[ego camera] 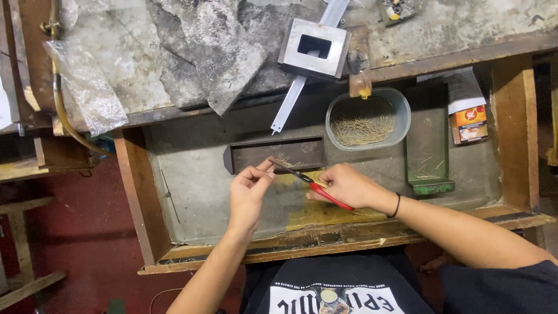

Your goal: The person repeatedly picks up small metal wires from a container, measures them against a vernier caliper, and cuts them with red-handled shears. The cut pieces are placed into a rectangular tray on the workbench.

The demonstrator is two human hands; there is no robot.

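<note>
Over the open wooden drawer (139,203), the right hand (347,185) is wrapped tight around the red handles of a pair of cutters (311,183), whose dark tip points left and up toward the other hand. The left hand (249,192) has thumb and forefinger pinched together at that tip, on something too thin to make out, just in front of the long dark tray (273,154) with a few wire bits in it. Behind the right hand sits a grey bowl (401,116) of fine wire pieces, and a metal block (314,46) rests on the bench above.
</note>
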